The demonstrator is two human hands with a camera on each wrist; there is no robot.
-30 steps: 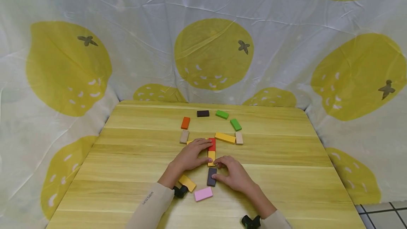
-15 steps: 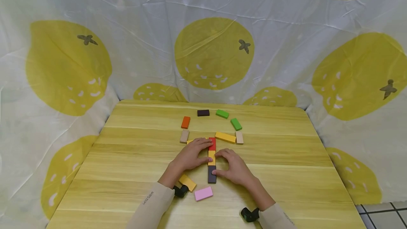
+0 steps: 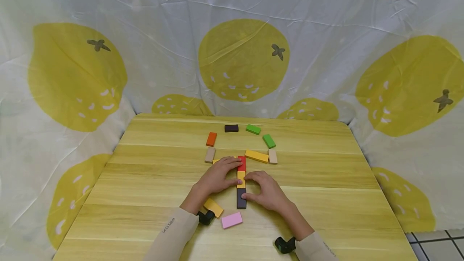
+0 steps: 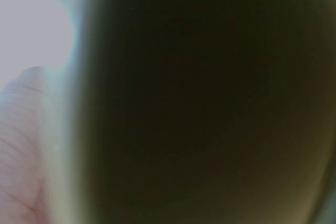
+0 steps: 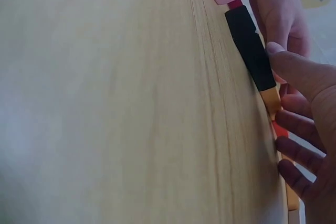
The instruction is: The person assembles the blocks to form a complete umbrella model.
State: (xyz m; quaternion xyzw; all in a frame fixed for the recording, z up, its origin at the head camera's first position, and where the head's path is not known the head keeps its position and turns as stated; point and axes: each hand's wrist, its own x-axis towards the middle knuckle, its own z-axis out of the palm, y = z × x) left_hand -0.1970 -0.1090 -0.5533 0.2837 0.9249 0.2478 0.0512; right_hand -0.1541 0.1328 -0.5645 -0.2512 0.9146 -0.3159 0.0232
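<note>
In the head view a red block (image 3: 241,164), a yellow block (image 3: 241,179) and a dark block (image 3: 241,198) lie end to end in a straight column. My left hand (image 3: 216,176) comes in from the left, its fingertips resting on the red block and its thumb on the yellow one. From the right, my right hand (image 3: 269,191) touches the dark block's side with the thumb; its index finger reaches the yellow block. The right wrist view shows that thumb on the dark block (image 5: 250,48), the other fingers spread. A dark blur covers most of the left wrist view.
An arc of single blocks stands beyond the column: orange (image 3: 211,139), dark (image 3: 231,128), green (image 3: 253,129) and green (image 3: 269,141). Pale blocks (image 3: 210,155) and a long yellow block (image 3: 257,156) flank the column. A pink block (image 3: 232,220) and another yellow block (image 3: 213,208) lie nearer.
The dark block has slid away from me, closing the gap to the yellow block, with my right hand moving along. My left hand has stayed in place.
</note>
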